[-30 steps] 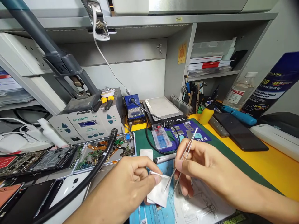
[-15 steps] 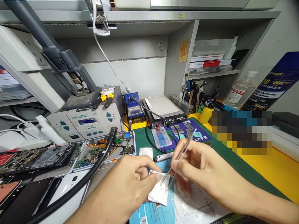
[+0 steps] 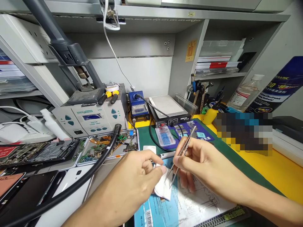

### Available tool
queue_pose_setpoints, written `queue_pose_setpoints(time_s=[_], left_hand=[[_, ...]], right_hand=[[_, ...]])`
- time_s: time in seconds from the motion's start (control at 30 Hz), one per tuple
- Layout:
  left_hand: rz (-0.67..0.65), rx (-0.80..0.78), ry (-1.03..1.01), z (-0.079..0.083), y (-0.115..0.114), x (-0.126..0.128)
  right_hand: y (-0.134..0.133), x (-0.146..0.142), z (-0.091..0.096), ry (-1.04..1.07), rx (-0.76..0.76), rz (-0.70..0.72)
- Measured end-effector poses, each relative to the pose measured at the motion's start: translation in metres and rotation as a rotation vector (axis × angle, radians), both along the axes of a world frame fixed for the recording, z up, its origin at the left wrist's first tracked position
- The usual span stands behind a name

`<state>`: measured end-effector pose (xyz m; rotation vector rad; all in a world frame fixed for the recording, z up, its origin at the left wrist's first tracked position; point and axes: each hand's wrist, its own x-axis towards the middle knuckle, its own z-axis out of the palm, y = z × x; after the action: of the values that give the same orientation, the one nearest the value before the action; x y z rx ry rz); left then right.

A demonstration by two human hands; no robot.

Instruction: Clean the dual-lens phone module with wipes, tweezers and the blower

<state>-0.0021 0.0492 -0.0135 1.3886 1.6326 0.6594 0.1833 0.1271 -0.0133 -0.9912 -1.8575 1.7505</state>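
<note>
My right hand [image 3: 196,160] holds a pair of metal tweezers [image 3: 188,143] between thumb and fingers, points downward. The two tips stand slightly apart, over a folded white wipe [image 3: 163,189]. My left hand [image 3: 142,179] is at the wipe's upper left corner, thumb and index finger curled about it; the exact grip is partly hidden. Beneath the wipe lies a blue and white printed sheet or package [image 3: 163,211] with a barcode, partly covered by my left hand.
A grey hot-air station [image 3: 92,116] stands at the back left, its black hose [image 3: 94,173] crossing the left side. Beside it is a tray of circuit boards [image 3: 82,157]. A flat heating plate [image 3: 168,108] sits behind my hands on the green mat [image 3: 239,165]. Bottles [image 3: 246,91] stand at right.
The view has shifted slightly. My left index finger has lifted a little from the thumb at the wipe's corner. The tweezers remain in my right hand over the wipe.
</note>
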Motion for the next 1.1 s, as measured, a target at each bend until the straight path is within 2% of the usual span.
queue_pose_setpoints(time_s=[0.13, 0.23, 0.3, 0.4, 0.47, 0.63, 0.83, 1.1], left_hand=[[0.005, 0.042, -0.099, 0.001, -0.003, -0.007], [-0.014, 0.04, -0.093, 0.006, -0.01, -0.015], [-0.096, 0.013, -0.029, 0.012, -0.016, -0.018], [-0.202, -0.033, 0.18, 0.02, -0.022, -0.018], [-0.238, 0.002, 0.265, 0.023, -0.023, -0.015], [-0.285, 0.109, 0.327, 0.022, -0.024, -0.009], [-0.269, 0.168, 0.392, 0.022, -0.026, -0.006], [-0.159, 0.165, 0.328, 0.012, -0.022, -0.01]], right_hand=[[0.001, -0.002, 0.001, -0.008, -0.011, 0.007], [0.001, -0.003, 0.003, -0.01, -0.015, 0.004], [0.001, -0.003, 0.004, -0.007, -0.015, 0.006], [0.002, -0.004, 0.004, -0.003, -0.017, 0.016], [0.002, -0.004, 0.004, 0.006, -0.026, 0.024], [0.004, -0.005, 0.006, 0.046, -0.075, 0.043], [0.004, -0.006, 0.007, 0.099, -0.11, 0.04], [0.012, -0.001, 0.007, 0.169, -0.211, 0.071]])
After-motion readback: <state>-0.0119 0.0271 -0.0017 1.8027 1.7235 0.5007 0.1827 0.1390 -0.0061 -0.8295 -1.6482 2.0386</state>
